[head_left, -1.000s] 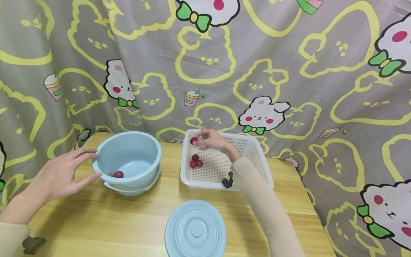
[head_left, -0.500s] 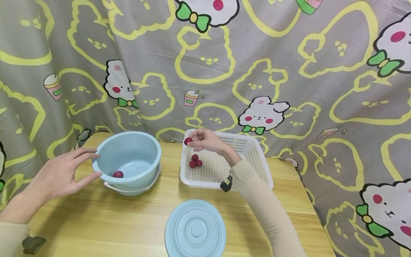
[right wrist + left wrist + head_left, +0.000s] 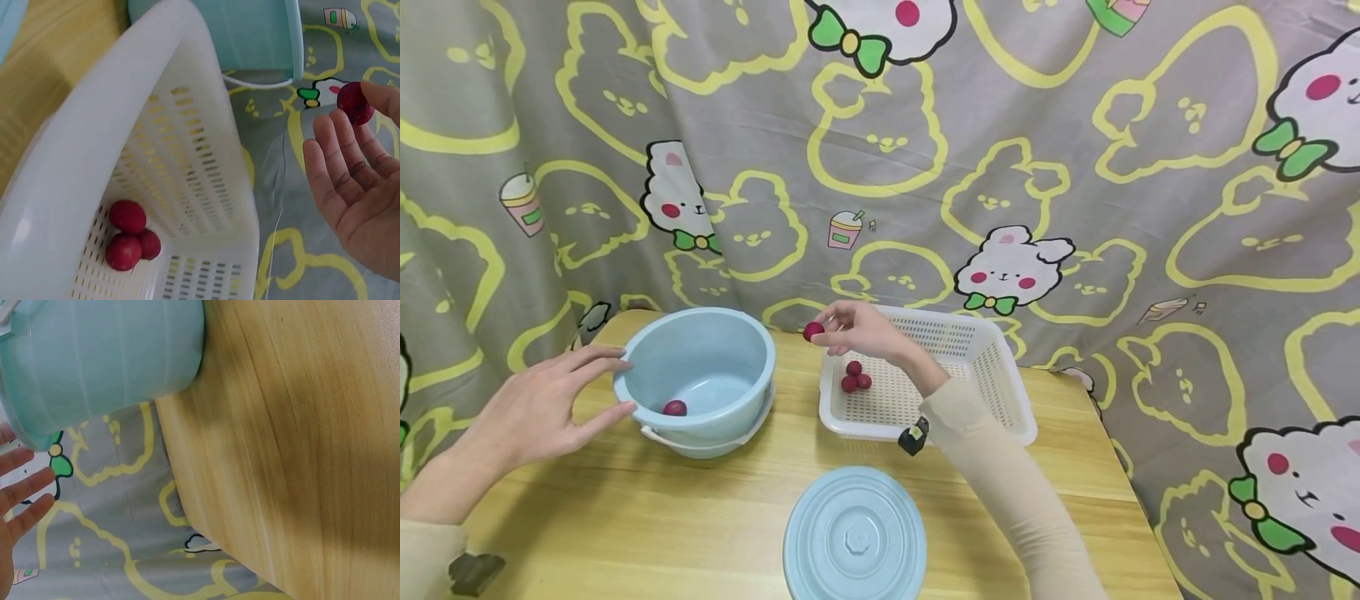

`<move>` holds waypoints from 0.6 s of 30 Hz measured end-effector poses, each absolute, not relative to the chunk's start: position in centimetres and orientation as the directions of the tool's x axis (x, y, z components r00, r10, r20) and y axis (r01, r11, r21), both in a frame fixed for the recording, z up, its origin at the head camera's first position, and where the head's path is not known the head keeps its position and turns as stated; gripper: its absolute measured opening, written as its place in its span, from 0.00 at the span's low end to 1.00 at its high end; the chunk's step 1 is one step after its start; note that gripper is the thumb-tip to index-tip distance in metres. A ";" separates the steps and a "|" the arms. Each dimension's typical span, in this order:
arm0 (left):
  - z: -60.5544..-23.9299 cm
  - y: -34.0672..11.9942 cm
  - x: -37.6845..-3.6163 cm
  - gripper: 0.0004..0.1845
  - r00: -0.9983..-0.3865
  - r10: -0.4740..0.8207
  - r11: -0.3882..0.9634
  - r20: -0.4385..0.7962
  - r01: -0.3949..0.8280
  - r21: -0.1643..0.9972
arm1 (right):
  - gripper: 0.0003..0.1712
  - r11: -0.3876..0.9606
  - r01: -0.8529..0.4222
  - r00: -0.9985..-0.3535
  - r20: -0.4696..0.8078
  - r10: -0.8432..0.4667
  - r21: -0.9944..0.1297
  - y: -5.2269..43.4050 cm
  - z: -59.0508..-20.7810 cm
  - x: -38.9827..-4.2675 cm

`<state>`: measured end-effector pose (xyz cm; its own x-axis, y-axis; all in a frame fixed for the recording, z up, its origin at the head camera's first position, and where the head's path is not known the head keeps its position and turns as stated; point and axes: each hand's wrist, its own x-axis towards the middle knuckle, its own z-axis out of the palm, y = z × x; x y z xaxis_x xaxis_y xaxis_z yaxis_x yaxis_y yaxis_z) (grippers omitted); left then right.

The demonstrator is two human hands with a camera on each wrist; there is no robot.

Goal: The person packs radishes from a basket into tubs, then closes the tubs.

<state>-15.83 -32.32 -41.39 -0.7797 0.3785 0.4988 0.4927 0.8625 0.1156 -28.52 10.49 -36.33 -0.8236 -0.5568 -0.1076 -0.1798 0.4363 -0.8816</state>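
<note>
My right hand (image 3: 868,333) pinches a dark red plum (image 3: 813,332) between thumb and fingertips, in the air just past the left edge of the white slotted basket (image 3: 1024,408). In the right wrist view that plum (image 3: 355,103) is held with the other fingers loosely bent. Three more plums (image 3: 854,367) lie together on the basket floor. To the left stands a light blue bucket (image 3: 726,421) with one plum (image 3: 674,408) at its bottom. My left hand (image 3: 546,404) rests spread fingers and thumb at the bucket's left rim.
A round blue lid (image 3: 857,540) lies flat on the wooden table (image 3: 700,525) in front of the basket. The bucket's white handle (image 3: 730,442) hangs down its front. A patterned grey curtain (image 3: 760,125) hangs close behind the table.
My right hand has carried the plum leftward, from above the basket to beyond its left rim. The left hand and the bucket have stayed in place.
</note>
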 end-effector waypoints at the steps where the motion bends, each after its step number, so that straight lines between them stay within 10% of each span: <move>1: -41.4 -32.3 -15.8 0.32 -0.778 0.379 0.862 0.501 0.494 0.115 | 0.17 0.430 -0.185 -0.821 -0.102 -0.562 -0.884 10.2 -36.2 -28.4; 18: -41.3 -32.2 -15.7 0.32 -0.779 0.373 0.861 0.504 0.492 0.124 | 0.18 0.318 -0.218 -0.732 -0.060 -0.678 -0.923 4.1 -35.3 -26.6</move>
<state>-15.75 -32.20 -41.31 -0.7792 0.3729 0.5037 0.4924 0.8615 0.1240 -26.57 4.08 -35.28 -0.7323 -0.6783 -0.0601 -0.2185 0.3177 -0.9227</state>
